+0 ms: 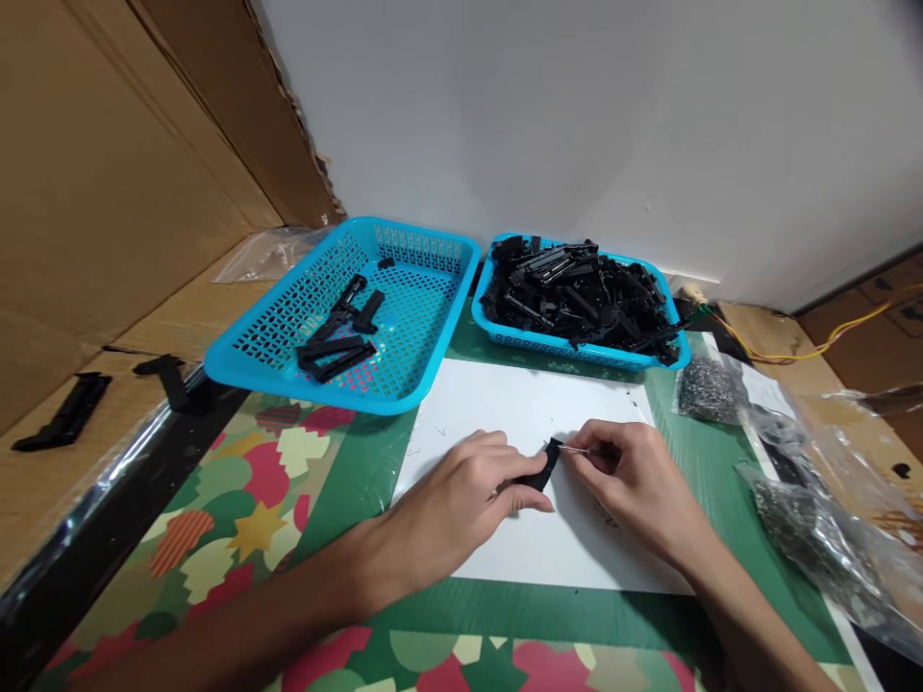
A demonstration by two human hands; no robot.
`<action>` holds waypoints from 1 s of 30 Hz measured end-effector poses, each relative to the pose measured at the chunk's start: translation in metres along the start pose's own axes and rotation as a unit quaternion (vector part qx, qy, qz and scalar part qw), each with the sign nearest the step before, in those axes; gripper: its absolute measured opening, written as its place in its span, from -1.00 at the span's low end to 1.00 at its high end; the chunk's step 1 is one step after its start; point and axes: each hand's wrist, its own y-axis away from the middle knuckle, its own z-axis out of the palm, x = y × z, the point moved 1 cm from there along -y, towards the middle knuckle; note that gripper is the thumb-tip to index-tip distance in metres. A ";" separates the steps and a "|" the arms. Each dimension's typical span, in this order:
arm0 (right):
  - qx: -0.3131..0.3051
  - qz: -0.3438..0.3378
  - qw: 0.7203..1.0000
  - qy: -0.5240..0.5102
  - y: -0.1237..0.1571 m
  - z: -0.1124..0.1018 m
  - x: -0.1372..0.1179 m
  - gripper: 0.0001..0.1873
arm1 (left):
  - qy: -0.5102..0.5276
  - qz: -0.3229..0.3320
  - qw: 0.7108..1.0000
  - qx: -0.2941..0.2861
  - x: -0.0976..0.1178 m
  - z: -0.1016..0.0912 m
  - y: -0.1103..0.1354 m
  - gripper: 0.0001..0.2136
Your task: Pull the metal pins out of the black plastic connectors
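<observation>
My left hand point(461, 495) pinches a small black plastic part point(542, 468) over a white sheet point(505, 404) on the table. My right hand point(631, 476) holds a thin metal spring or pin point(573, 449) against the top end of that part. Both hands rest low on the sheet, close together. Beyond them stand two blue baskets: the left basket point(288, 370) holds a few black parts point(338, 336), the right basket point(505, 332) is heaped with black plastic parts point(577, 293).
Clear bags of small metal pieces point(710, 386) point(814, 538) lie at the right. Cardboard panels point(108, 192) stand at the left, with loose black parts point(64, 411) on a cardboard ledge. Yellow wires point(808, 351) run at the back right. A patterned mat point(237, 500) covers the table.
</observation>
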 end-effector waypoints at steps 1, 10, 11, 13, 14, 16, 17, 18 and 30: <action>0.003 -0.002 1.000 0.001 0.000 0.001 0.000 -0.80 | 0.004 -0.004 1.000 0.001 0.000 0.000 0.000 -0.97; 0.027 -0.027 0.999 0.020 0.002 0.006 -0.001 -0.81 | 0.010 -0.029 1.000 -0.001 0.001 -0.002 0.000 -0.94; 0.028 -0.029 0.999 0.020 0.001 0.006 -0.001 -0.81 | 0.012 -0.032 0.999 -0.004 0.001 -0.002 0.000 -0.93; 0.023 -0.033 0.999 0.016 -0.001 0.005 -0.002 -0.80 | 0.019 -0.035 0.999 -0.008 0.001 -0.002 -0.001 -0.88; 0.016 -0.035 0.999 0.012 -0.002 0.004 -0.003 -0.80 | 0.022 -0.039 0.999 -0.008 0.001 -0.002 -0.002 -0.86; -0.004 -0.035 0.999 -0.001 -0.004 0.001 -0.003 -0.79 | 0.029 -0.049 0.998 -0.007 0.001 -0.004 -0.002 -0.82; -0.014 -0.031 0.999 -0.008 -0.004 -0.001 -0.004 -0.77 | 0.033 -0.056 0.998 -0.007 0.001 -0.004 -0.003 -0.81; -0.024 -0.025 0.999 -0.013 -0.004 -0.003 -0.004 -0.76 | 0.037 -0.064 0.997 -0.007 0.001 -0.005 -0.003 -0.81; 0.051 -0.112 0.992 0.029 -0.001 -0.022 0.001 -0.72 | 0.058 -0.110 0.992 -0.011 0.001 -0.008 0.000 -0.82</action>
